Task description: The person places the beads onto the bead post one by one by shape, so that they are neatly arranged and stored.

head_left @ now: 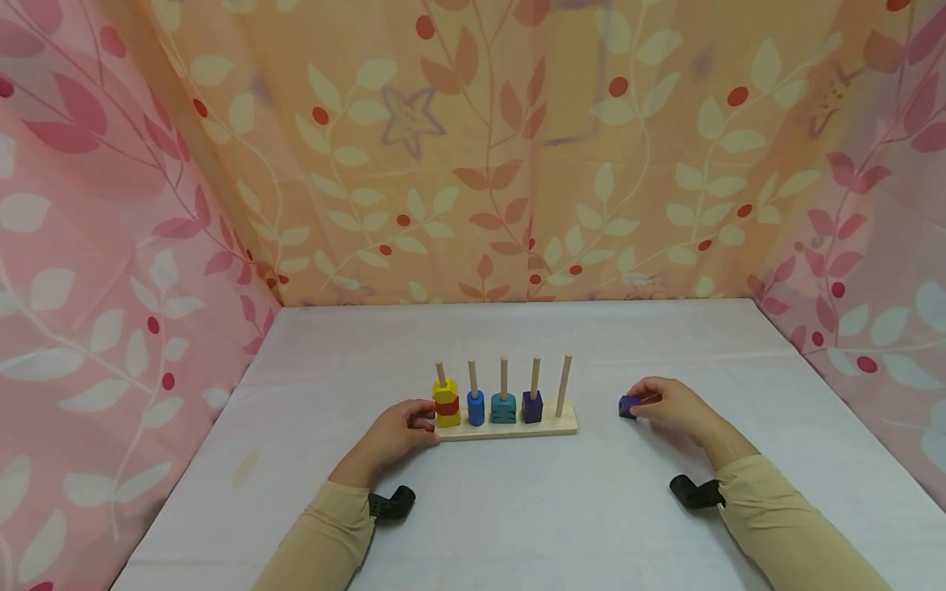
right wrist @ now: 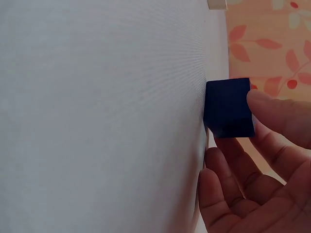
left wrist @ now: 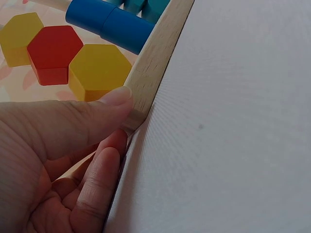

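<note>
A wooden peg stand [head_left: 505, 434] lies on the table, its left end held between the thumb and fingers of my left hand [head_left: 394, 431]. Its leftmost peg carries hexagonal blocks, yellow, red [left wrist: 55, 54] and yellow. Blue cylinders [head_left: 476, 409], teal blocks [head_left: 503, 409] and a dark purple block stack [head_left: 532, 407] sit on the following pegs. The rightmost peg [head_left: 565, 386] shows its whole bare length. Right of the stand, my right hand [head_left: 671, 404] pinches a dark purple cube [right wrist: 229, 108] at the table surface. Its thumb lies against one side of the cube.
A white cloth covers the table [head_left: 532, 517]. Behind it hangs an orange leaf-patterned curtain [head_left: 473, 164], with pink patterned cloth [head_left: 96, 246] at both sides. Each wrist wears a black camera mount [head_left: 395, 504].
</note>
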Tool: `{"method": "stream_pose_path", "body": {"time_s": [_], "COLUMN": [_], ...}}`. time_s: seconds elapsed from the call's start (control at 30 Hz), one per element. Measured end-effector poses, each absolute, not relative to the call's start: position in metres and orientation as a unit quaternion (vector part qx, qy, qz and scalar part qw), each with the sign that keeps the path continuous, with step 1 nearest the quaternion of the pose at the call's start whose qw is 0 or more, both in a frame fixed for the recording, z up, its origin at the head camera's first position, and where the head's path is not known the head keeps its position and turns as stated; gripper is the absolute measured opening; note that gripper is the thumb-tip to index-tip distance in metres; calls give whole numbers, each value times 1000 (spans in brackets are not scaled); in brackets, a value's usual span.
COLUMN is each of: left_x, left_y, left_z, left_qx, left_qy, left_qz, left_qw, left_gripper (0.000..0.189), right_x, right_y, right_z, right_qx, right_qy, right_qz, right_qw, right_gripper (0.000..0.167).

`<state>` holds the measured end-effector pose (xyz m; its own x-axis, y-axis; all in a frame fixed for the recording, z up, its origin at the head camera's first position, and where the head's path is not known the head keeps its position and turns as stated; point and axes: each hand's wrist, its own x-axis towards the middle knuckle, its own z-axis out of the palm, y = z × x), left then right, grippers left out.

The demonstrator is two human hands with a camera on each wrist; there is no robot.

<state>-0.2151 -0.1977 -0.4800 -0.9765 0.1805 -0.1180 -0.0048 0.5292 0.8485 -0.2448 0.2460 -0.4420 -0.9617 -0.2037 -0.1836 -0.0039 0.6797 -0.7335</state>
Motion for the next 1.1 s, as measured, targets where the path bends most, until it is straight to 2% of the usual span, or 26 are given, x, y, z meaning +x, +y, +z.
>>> {"method": "stream_pose_path", "body": {"time_s": [0.2, 0.47, 0.67, 1.1], "left_x": [-215, -214, -214, -216], "left_y": [-198, -198, -198, -198], "left_z": [-480, -478, -478, -479], "left_qx": [52, 50, 42, 39], "left_qy": [870, 872, 873, 876], "left_qz": [482, 478, 474, 469], "left_qw": [96, 99, 104, 102], "left_gripper": [51, 50, 49, 49], "right_x": [-245, -245, -243, -234], "right_y": [245, 245, 246, 234], "right_z": [-443, -446, -447, -415], "right_qx": [-74, -68, -84, -98], "right_qy": [907, 903, 912, 893], "right_qz": [-396, -402, -382, -427], "right_qw": [125, 133, 127, 104], "right_gripper": [23, 37, 33, 31]}}
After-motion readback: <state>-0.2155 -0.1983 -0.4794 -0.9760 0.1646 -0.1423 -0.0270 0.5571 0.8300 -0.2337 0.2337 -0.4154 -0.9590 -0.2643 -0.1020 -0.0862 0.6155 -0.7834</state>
